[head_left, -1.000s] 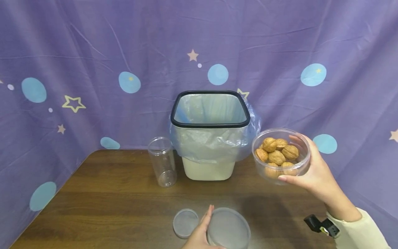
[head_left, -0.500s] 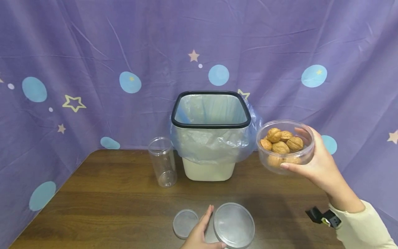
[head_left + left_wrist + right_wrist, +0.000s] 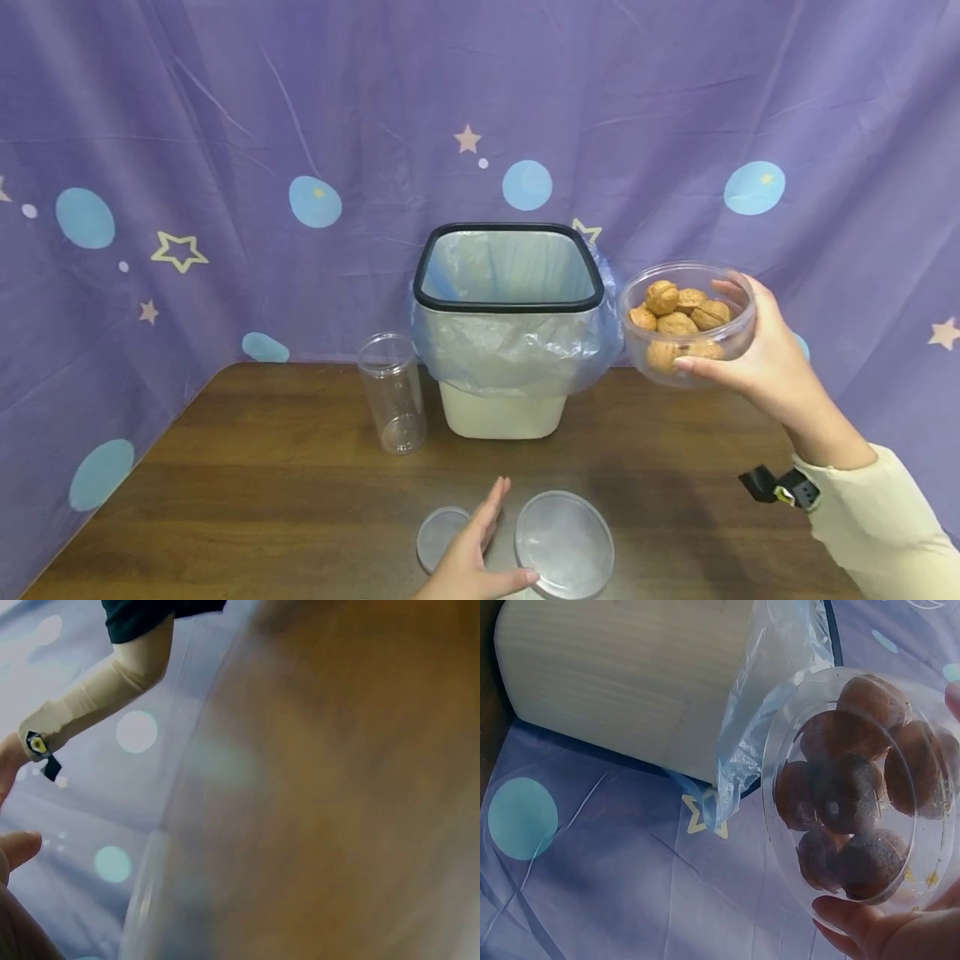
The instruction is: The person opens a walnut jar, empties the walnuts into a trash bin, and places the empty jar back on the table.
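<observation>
Raised above the right side of the table, my right hand [image 3: 780,367] grips a clear plastic tub [image 3: 678,377] by its side, thumb in front and fingers behind. Several walnuts [image 3: 677,325] lie in it; the right wrist view shows the walnuts [image 3: 847,791] through the tub's clear wall. My left hand [image 3: 468,558] is over the front of the table with straight, spread fingers and nothing held. Its thumb tip is at the left edge of a large round grey lid [image 3: 564,543]. A smaller round lid [image 3: 437,537] is partly hidden behind its fingers.
A cream trash bin [image 3: 502,417] with a black rim and a blue-tinted bag [image 3: 517,350] stands at the table's back, just left of the tub. Left of it stands a tall clear jar [image 3: 393,400]. A purple curtain [image 3: 375,108] hangs behind the wooden table [image 3: 247,500].
My right hand has lifted the tub of walnuts higher. My left hand has come away from the large lid, which earlier moved slightly right and now lies flat, and has shifted a little left.
</observation>
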Demonstrator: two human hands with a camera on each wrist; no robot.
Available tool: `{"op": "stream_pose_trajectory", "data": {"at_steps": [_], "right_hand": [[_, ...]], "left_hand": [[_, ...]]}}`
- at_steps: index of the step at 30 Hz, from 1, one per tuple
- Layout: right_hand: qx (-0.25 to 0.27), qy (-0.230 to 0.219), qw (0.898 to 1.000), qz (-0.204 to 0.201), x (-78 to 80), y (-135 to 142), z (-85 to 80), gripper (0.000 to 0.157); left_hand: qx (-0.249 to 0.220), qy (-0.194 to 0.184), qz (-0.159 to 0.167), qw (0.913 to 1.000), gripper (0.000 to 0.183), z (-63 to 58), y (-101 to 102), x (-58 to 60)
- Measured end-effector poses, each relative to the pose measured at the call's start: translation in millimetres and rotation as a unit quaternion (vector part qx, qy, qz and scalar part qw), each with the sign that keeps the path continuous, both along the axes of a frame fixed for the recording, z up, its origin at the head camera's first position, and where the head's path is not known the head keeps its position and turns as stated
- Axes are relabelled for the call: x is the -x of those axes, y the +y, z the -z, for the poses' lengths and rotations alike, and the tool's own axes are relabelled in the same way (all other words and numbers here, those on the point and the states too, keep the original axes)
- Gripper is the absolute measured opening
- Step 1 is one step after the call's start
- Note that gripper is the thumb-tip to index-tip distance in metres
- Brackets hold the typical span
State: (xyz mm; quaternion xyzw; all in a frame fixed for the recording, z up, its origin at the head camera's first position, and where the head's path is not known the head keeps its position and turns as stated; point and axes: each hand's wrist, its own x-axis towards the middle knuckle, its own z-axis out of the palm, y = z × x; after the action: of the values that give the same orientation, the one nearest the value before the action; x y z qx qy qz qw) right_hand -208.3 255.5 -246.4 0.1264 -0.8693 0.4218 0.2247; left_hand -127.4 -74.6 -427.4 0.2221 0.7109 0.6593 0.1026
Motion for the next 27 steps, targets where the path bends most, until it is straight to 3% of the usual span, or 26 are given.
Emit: {"op": "stream_pose_trajectory", "data": {"at_steps": [5,12,18,27], "right_hand": [[-0.022,-0.001,1.0,0.01,7.8,-2,-8.3,0.11],[-0.029,-0.019,0.999,0.013,19.6,-6,-16.8,0.109],[-0.031,-0.042,0.999,0.013,28.9,-8,-20.2,0.111],[-0.039,-0.024,0.998,0.031,40.5,-8,-26.4,0.102]], "left_hand": [[-0.005,0.017,-0.003,0.9998,0.098,-19.6,-10,6.1],[0.002,0.03,-0.064,0.9975,0.098,-49.7,-24,19.7],[-0.023,0.032,-0.102,0.994,0.094,-74.8,-42,33.1],[-0.052,0.047,-0.158,0.985,0.087,-109.1,-66,44.5]]}}
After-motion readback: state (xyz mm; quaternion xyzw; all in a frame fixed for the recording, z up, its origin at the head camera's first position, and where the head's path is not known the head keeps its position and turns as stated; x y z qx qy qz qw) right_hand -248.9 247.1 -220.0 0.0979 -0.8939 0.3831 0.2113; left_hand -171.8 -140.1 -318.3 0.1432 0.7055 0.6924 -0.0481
